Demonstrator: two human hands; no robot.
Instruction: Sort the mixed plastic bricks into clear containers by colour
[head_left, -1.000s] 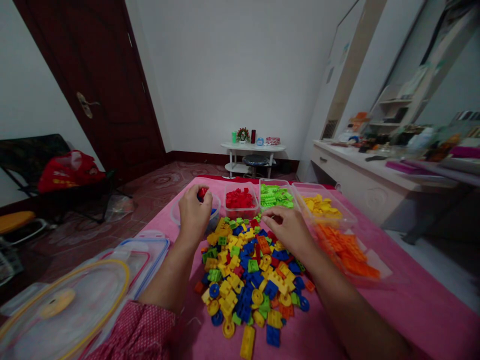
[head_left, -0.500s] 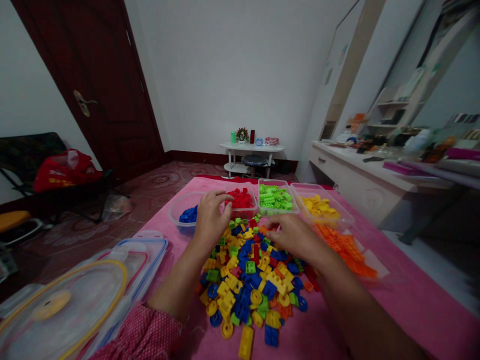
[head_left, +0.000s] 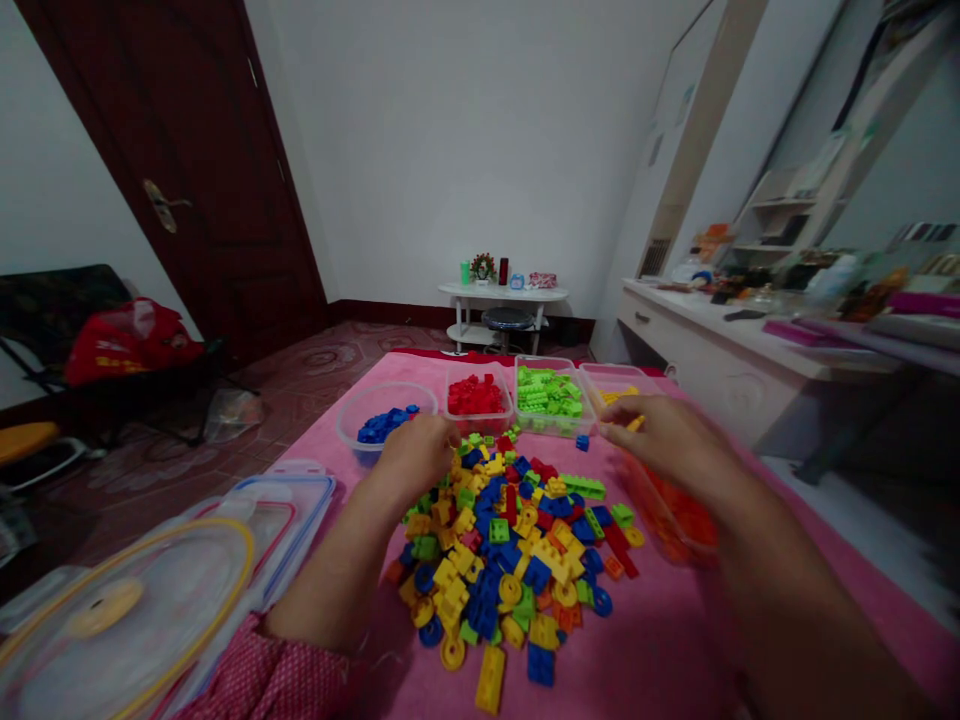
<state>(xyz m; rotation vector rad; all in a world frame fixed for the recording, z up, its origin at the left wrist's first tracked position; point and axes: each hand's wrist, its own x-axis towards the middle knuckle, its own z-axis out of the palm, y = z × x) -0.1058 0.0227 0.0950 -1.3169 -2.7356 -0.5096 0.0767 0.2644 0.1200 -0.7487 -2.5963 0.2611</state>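
My left hand (head_left: 420,450) is at the far left edge of a mixed pile of plastic toy bricks (head_left: 517,560), its fingers curled down. Whatever may be in those fingers is hidden. My right hand (head_left: 671,432) is raised over the near edge of the box of yellow bricks (head_left: 616,394) and the far end of the box of orange bricks (head_left: 675,515). Its fingers are closed, with a small orange-yellow toy brick (head_left: 636,424) showing between them. The hand and forearm cover much of both boxes.
A round tub of blue bricks (head_left: 381,424), a box of red bricks (head_left: 477,396) and a box of green bricks (head_left: 551,393) line the far side. One blue brick (head_left: 582,442) lies before the green box. Stacked clear lids (head_left: 150,610) are at the left. Pink cloth (head_left: 645,650) covers the table.
My right hand has moved right from the pile's far edge to above the yellow and orange boxes. My left hand has come down and nearer, away from the red box, with its fingers curled.
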